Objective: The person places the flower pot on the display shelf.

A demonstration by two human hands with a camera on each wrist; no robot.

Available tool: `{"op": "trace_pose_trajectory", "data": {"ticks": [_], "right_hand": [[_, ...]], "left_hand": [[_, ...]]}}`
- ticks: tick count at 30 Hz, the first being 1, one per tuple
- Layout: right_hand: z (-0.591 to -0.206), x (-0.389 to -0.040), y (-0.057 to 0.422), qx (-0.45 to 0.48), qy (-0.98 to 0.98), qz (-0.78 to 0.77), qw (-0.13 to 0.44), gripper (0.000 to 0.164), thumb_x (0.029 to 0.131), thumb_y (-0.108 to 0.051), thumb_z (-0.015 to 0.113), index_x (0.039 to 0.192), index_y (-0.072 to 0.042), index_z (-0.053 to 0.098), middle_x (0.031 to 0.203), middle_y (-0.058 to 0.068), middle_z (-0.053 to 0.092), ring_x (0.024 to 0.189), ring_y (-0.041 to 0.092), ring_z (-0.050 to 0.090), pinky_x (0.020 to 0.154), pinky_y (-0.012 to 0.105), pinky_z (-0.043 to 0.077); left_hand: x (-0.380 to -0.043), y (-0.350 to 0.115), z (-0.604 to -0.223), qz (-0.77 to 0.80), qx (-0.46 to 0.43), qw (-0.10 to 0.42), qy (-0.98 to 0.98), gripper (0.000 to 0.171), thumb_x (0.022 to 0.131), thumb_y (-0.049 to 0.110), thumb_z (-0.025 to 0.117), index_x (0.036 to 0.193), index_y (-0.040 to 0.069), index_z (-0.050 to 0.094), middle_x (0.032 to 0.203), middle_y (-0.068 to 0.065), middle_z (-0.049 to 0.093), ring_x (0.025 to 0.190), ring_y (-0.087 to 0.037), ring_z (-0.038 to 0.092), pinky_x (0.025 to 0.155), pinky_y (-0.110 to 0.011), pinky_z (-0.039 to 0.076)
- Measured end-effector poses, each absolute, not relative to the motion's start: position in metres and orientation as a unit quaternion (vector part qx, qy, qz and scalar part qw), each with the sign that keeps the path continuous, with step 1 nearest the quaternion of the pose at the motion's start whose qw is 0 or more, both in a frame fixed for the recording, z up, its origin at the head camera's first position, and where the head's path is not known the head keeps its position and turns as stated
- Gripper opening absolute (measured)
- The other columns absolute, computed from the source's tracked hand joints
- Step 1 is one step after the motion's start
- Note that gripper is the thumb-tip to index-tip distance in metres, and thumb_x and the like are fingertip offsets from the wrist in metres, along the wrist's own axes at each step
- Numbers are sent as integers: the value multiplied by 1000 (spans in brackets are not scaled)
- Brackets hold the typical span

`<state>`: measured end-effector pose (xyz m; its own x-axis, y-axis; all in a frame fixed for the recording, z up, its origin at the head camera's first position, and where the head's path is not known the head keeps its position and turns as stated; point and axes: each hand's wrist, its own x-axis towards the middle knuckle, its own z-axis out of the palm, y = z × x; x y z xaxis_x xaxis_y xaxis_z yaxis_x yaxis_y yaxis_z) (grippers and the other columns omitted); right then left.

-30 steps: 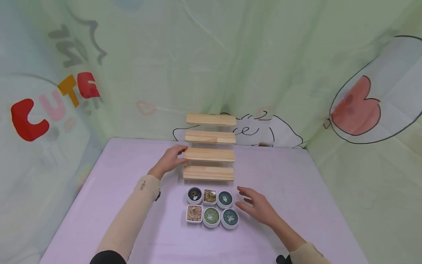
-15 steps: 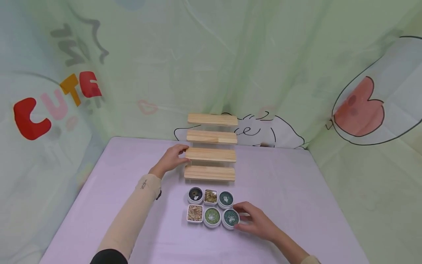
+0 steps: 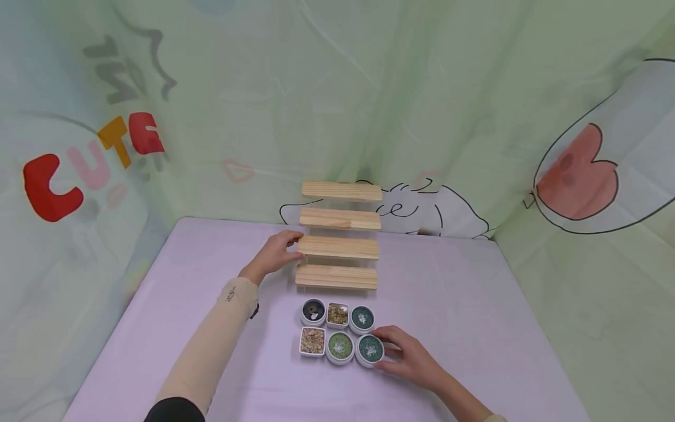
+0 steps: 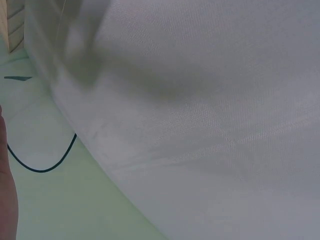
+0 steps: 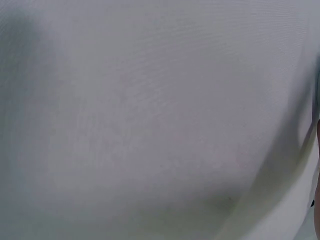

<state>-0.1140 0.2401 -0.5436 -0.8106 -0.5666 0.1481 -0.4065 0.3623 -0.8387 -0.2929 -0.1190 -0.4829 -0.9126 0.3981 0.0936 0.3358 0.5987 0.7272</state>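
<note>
A tiered wooden display stand (image 3: 338,247) with several pale slats stands at the middle of the table in the head view. My left hand (image 3: 273,255) holds its left edge at the second slat from the front, thumb and fingers at the slat's end. Before the stand sit small white containers in two rows. My right hand (image 3: 411,358) grips the front-right round container with dark green contents (image 3: 370,349), thumb at the near side and fingers at the far side. It sits beside the round container with light green contents (image 3: 340,347). Both wrist views show mostly cloth.
The other containers are a square one with tan bits (image 3: 312,341), a round dark one (image 3: 313,312), a square one with yellowish bits (image 3: 337,315) and another dark green round one (image 3: 362,319). A lilac cloth covers the table (image 3: 453,287). Printed curtains (image 3: 253,105) hang behind.
My right hand has moved left and toward me from beside the containers and taken hold of the front-right round one. The left hand stays at the stand.
</note>
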Motion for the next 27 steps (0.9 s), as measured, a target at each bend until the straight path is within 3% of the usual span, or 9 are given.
{"op": "trace_pose_trajectory", "data": {"ticks": [11,27], "right_hand": [[-518,-128,247,-287,829,-471,98,51,83,-19,80,127,-5,57,125,10,57,114,25,58,91,29,56],[-459,-173,221,-249,846,-471,32,51,80,-8,81,125,-4,57,121,10,59,113,28,58,94,30,55]], "left_hand": [[-294,-119,-484,398,205,36,893,61,86,16,77,136,-7,51,135,-23,53,124,-34,53,107,-39,46],[-296,-119,-484,403,202,42,892,61,86,16,77,136,-7,51,136,-22,53,124,-33,52,108,-39,45]]}}
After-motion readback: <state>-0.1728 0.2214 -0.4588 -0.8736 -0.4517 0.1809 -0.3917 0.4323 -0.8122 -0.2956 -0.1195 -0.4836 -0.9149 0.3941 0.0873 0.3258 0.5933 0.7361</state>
